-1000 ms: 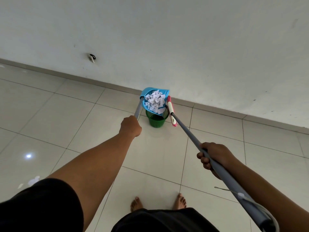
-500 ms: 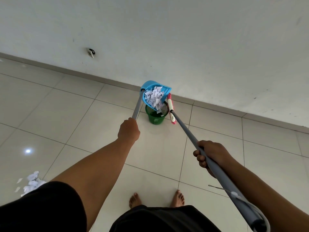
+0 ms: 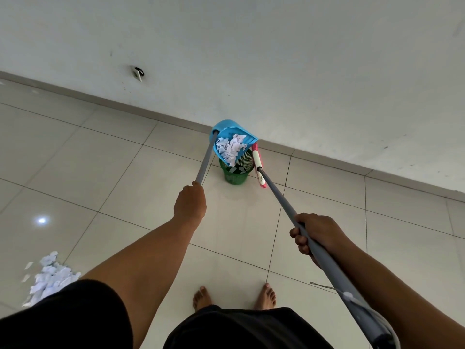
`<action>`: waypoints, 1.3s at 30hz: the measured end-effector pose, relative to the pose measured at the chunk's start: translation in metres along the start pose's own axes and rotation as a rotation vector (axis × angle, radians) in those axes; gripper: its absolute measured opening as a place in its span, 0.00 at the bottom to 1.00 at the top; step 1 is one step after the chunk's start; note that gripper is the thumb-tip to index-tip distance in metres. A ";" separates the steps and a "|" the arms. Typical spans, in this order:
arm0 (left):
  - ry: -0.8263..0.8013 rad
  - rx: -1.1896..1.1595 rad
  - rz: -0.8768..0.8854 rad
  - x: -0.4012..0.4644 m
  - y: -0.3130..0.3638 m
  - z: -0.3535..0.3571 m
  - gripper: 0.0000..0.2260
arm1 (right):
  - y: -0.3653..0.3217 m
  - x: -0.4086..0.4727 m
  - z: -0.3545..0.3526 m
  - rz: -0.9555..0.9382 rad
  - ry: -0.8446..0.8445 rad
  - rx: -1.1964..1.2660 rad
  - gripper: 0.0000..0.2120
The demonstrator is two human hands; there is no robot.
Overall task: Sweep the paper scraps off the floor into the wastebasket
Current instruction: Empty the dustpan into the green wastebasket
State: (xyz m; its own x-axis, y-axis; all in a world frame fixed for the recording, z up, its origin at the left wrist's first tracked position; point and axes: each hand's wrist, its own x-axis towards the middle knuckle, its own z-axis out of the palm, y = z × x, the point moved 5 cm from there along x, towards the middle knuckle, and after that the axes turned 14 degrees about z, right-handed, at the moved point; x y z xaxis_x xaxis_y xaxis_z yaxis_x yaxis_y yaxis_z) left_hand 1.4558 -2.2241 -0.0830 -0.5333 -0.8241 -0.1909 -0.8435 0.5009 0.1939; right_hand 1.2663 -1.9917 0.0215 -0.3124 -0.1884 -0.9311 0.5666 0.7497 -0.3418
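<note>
- The white torn paper scraps [image 3: 231,148] lie heaped in the tilted pan of a bright blue plastic long-handled dustpan [image 3: 235,136], a little above the frame's middle, toward 12 o'clock from the person's bare feet [image 3: 234,297].
- The pan is tipped down, its lip over the rim of the wastebasket, and the lowest scraps hang at that rim.
- The round green plastic mesh wastebasket [image 3: 236,172] stands on the floor directly below the pan, close to the grey skirting at the foot of the wall.
- The dustpan's grey metal handle [image 3: 205,159] slants from the pan toward 7 o'clock into the left hand [image 3: 190,204], whose fingers are curled tight round its end.
- Just beside the wastebasket at its 3 o'clock is the head of a pink-bristled broom with a white collar [image 3: 258,165], its bristles down at the floor.
- The broom's long grey metal pole [image 3: 309,239] runs toward 5 o'clock to the frame's lower right corner, and the right hand [image 3: 317,234] grips it partway along, fingers wrapped round it.
- A thin wire loop [image 3: 324,287] hangs from the pole near its upper end.
- A second heap of white paper scraps [image 3: 49,280] lies on the pale glossy floor tiles [image 3: 125,177] at 8 o'clock, at the frame's left edge, well apart from the wastebasket.
- A small white fitting with a dark clip [image 3: 139,73] sits low on the plain white wall [image 3: 276,59], at 11 o'clock.
- Black clothing [image 3: 65,321] fills the bottom edge.
</note>
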 end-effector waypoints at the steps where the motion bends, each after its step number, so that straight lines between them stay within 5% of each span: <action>1: -0.007 0.013 0.002 -0.001 -0.001 0.002 0.16 | 0.000 0.000 0.001 0.003 0.003 -0.001 0.08; 14: -0.041 0.119 0.029 -0.017 -0.001 0.019 0.24 | 0.003 0.003 0.002 0.023 0.021 -0.008 0.08; 39: -0.006 0.038 -0.002 -0.014 -0.001 -0.001 0.23 | -0.009 -0.006 0.003 0.018 0.059 -0.058 0.08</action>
State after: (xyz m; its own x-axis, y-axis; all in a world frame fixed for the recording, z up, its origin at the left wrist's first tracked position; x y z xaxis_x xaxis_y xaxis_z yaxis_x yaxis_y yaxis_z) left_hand 1.4642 -2.2140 -0.0794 -0.5316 -0.8236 -0.1975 -0.8465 0.5088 0.1566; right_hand 1.2659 -1.9990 0.0301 -0.3479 -0.1381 -0.9273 0.5283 0.7882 -0.3156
